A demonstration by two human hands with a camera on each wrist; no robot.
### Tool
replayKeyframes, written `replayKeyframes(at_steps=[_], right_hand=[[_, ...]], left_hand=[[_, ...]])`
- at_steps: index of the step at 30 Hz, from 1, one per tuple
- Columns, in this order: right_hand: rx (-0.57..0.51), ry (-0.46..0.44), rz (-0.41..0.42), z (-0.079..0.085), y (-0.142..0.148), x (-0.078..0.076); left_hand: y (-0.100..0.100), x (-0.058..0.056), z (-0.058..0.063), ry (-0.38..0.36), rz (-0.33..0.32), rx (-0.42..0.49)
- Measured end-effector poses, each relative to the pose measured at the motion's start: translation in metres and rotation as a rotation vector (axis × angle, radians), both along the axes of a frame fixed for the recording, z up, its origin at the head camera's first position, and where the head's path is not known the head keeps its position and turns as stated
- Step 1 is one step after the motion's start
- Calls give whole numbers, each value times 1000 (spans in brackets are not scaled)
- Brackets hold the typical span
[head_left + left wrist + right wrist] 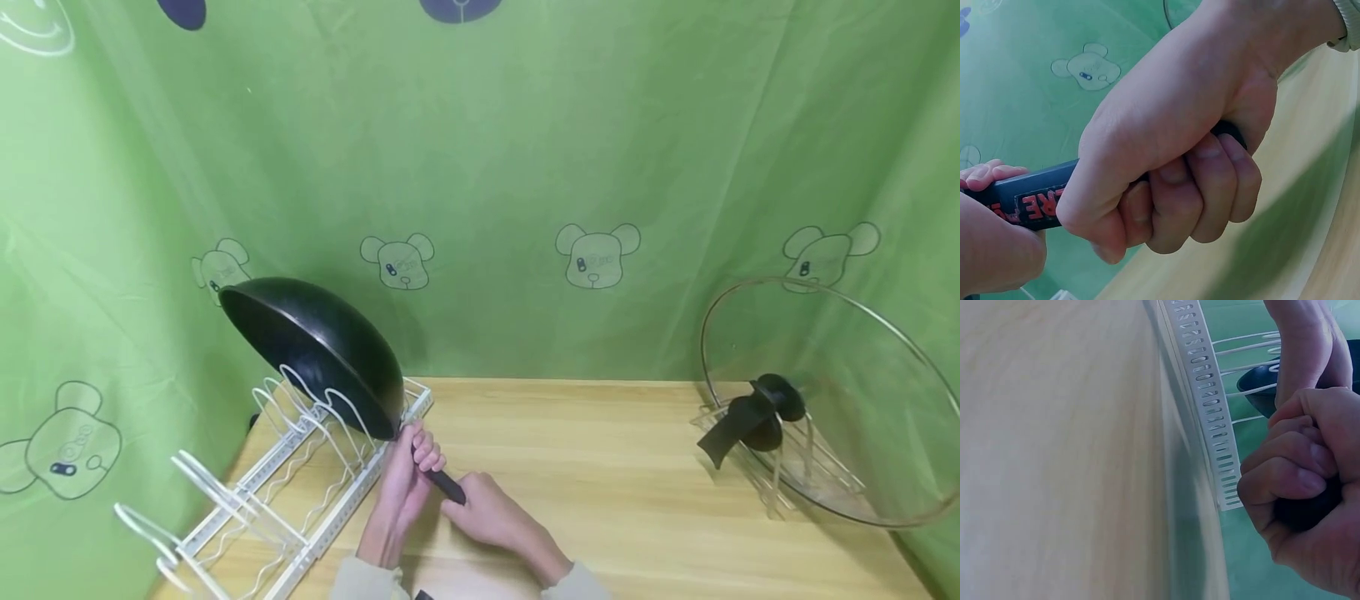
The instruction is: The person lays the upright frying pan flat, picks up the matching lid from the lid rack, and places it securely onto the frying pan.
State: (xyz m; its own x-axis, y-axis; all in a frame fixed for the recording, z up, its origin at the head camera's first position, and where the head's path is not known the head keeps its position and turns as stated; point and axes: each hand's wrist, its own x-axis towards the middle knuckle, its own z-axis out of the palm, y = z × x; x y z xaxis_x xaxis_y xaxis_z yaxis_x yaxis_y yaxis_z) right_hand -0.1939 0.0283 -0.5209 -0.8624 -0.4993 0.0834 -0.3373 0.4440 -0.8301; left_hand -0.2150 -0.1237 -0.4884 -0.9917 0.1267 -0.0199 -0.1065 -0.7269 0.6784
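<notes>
A black wok (330, 329) stands tilted on its edge at the white wire rack (262, 475), its lower part among the wire loops. My left hand (411, 471) grips its dark handle (448, 487) close to the pan. At the handle's far end is my right hand (491, 512); in the right wrist view the right hand (1304, 469) has its fingers curled round the handle's butt. Red lettering on the handle (1041, 203) shows between the two hands in the left wrist view. Part of the wok's lower edge is hidden behind the wires and left hand.
To the right, a large glass lid (896, 332) with a black knob (780, 398) leans in a smaller wire rack (813, 467). The wooden table (585, 450) is bordered by a green curtain (510, 150) at the back and sides.
</notes>
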Motion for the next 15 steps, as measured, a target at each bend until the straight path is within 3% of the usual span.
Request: replayKeyframes(at_steps=[9, 15], right_hand=[[-50, 14, -3, 11, 6, 8], [-68, 55, -4, 19, 7, 14]], left_hand=[[8, 8, 16, 74, -19, -108], [9, 14, 26, 138, -44, -127]])
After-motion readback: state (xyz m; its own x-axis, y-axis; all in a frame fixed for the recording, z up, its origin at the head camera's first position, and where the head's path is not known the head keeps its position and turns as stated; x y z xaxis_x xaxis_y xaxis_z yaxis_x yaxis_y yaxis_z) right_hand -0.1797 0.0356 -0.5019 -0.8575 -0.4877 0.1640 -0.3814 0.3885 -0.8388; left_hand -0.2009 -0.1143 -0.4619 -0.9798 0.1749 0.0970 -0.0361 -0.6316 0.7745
